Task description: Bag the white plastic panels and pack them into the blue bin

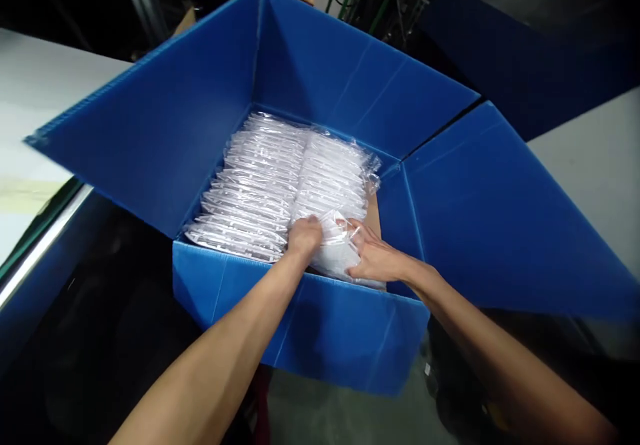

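Inside a blue corrugated plastic box (300, 328), several white pieces in clear plastic bags stand packed in two rows, a left row (255, 181) and a right row (333, 168). At the near end of the right row, both hands are on a clear-bagged white piece (336, 253). My left hand (304, 237) is closed at its left edge, fingers curled into the plastic. My right hand (375, 255) grips its right side, thumb toward me and fingers on the far side. The piece leans against the row; its lower part is hidden by the box's front wall.
The box's flaps stand open, a left flap (165, 105), a back flap (360, 71) and a right flap (505, 211). Brown cardboard (373, 215) shows along the box's right inner side. A white table surface (45, 91) lies left, with a metal rail (45, 245) below it.
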Motion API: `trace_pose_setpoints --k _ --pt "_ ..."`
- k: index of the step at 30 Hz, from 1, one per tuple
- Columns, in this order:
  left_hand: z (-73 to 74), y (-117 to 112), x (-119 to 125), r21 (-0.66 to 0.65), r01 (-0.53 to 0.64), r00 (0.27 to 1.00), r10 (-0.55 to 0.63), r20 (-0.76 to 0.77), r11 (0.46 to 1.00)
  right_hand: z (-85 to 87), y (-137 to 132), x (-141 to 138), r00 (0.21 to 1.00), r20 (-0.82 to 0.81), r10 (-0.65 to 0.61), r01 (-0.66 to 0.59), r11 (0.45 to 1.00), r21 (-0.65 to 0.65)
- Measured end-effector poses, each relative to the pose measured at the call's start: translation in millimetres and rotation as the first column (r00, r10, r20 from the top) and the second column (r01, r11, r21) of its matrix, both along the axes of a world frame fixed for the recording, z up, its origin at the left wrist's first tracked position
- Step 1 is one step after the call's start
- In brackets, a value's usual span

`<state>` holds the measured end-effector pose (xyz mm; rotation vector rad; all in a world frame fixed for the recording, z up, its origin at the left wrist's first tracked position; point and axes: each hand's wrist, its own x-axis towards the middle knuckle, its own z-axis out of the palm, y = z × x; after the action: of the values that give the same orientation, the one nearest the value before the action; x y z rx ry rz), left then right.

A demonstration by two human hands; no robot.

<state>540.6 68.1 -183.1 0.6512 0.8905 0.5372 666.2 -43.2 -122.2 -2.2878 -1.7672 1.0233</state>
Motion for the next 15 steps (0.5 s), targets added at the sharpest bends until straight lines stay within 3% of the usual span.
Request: trace_pose_setpoints --k 3,6,8,10,12,13,15 --pt "12.9 4 -6 0.226 0.190 0.938 -0.108 -0.330 0.955 -1.4 8 -16 0.998 -0.064 -0.019 0.020 1.000 0.007" --pt "21.0 -3 -20 0.427 0.401 0.842 -0.142 -0.520 0.810 5.7 0 -17 0.975 -0.154 -0.159 0.163 0.986 0.015" --pt "23.8 -13 -32 0.549 0.524 0.794 -0.140 -0.591 0.651 6.8 -15 -9 0.914 -0.155 -0.375 0.387 0.920 0.058" --pt "25.5 -21 -43 0.643 0.612 0.763 -0.130 -0.633 0.460 -0.4 -32 0 0.771 -0.129 -0.624 0.636 0.765 0.104" --pt "24.7 -24 -48 0.705 0.663 0.746 -0.137 -0.652 0.252 -13.9 -45 4 0.607 -0.131 -0.784 0.795 0.601 0.085" --pt "22.7 -24 -49 0.718 0.680 0.733 -0.153 -0.662 0.148 -21.0 -47 3 0.553 -0.150 -0.819 0.832 0.553 0.050" --pt "14.8 -21 -46 0.700 0.714 0.684 -0.191 -0.704 -0.021 -31.5 -44 -2 0.517 -0.218 -0.828 0.845 0.534 -0.023"
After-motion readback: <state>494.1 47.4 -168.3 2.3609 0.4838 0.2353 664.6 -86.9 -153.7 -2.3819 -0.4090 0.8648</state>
